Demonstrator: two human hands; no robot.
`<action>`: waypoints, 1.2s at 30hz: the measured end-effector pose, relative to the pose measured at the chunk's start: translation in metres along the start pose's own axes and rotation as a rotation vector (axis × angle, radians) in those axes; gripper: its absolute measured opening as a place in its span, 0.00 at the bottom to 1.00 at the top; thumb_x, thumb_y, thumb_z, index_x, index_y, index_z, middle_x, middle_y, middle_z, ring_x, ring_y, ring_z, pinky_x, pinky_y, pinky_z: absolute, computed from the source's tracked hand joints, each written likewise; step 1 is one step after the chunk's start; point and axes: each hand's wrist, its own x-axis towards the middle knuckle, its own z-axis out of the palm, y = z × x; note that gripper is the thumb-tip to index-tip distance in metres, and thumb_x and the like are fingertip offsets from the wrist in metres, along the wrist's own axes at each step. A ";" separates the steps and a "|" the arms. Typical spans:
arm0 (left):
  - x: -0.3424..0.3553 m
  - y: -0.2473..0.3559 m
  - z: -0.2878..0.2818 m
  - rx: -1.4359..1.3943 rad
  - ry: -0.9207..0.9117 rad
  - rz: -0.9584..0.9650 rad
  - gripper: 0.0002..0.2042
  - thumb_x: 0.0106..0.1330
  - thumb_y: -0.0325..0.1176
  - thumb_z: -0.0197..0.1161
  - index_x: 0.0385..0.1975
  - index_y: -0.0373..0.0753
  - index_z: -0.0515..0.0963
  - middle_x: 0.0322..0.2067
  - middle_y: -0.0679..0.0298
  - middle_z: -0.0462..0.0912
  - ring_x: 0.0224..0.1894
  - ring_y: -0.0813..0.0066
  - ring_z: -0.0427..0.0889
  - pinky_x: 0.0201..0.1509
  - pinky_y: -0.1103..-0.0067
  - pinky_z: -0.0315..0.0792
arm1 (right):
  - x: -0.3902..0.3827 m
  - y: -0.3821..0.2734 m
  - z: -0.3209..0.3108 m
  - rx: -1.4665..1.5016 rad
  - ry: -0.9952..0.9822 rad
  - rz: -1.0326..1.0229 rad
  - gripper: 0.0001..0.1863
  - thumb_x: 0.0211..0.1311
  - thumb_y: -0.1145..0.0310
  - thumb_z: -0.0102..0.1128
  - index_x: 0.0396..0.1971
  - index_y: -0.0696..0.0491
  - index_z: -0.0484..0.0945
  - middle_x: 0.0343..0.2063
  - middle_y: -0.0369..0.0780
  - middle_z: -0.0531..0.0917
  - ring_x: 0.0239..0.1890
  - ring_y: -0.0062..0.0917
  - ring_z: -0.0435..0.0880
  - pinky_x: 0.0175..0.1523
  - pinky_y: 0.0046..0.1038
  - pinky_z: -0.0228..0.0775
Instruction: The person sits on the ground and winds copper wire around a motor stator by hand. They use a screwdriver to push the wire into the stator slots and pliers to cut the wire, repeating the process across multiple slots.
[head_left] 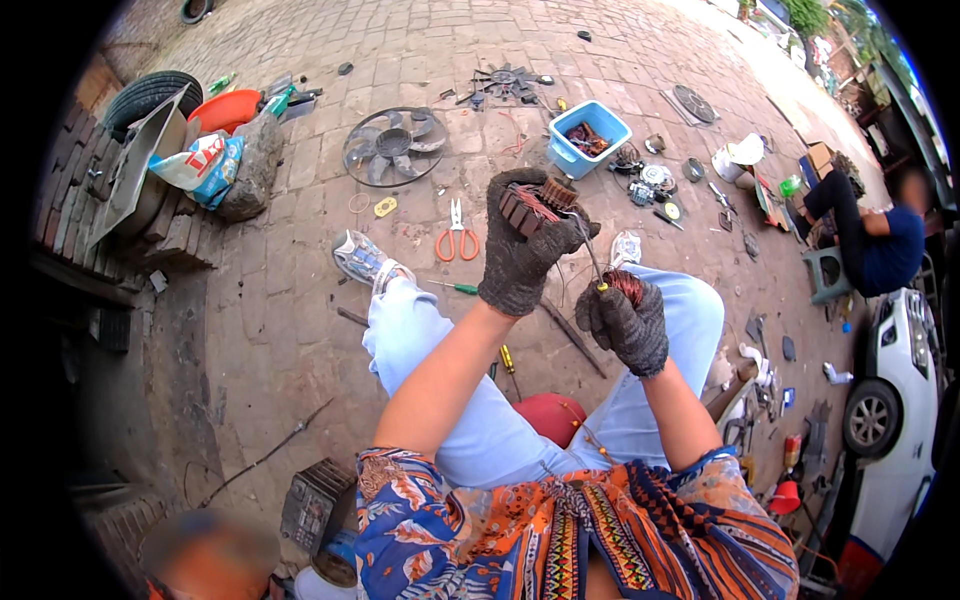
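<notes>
My left hand (522, 255), in a dark knitted glove, is closed around a motor armature (524, 212) with slotted metal blocks, reddish copper windings and a ribbed copper end. My right hand (632, 328), gloved alike, grips a screwdriver (596, 262) by its handle, mostly hidden in the fingers; a yellow collar shows. The thin shaft slants up to the armature beside my left fingers, but its tip's exact contact is hard to make out. A bundle of copper wire (626, 287) shows at the top of my right hand. Both hands are above the ground, between my knees.
Orange-handled scissors (457, 238), a green screwdriver (460, 289) and a yellow screwdriver (508, 360) lie on the paving. Farther off are a fan (393, 147) and a blue basin (568, 157) with copper scrap. Another person (885, 240) sits at right near a white car (905, 370).
</notes>
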 end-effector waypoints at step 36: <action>0.014 -0.009 -0.018 -0.302 0.035 -0.014 0.31 0.58 0.60 0.53 0.51 0.40 0.65 0.42 0.55 0.73 0.43 0.61 0.76 0.52 0.54 0.72 | 0.005 -0.033 0.014 0.042 0.140 0.205 0.19 0.61 0.55 0.53 0.21 0.56 0.76 0.15 0.37 0.78 0.12 0.14 0.68 0.16 0.18 0.56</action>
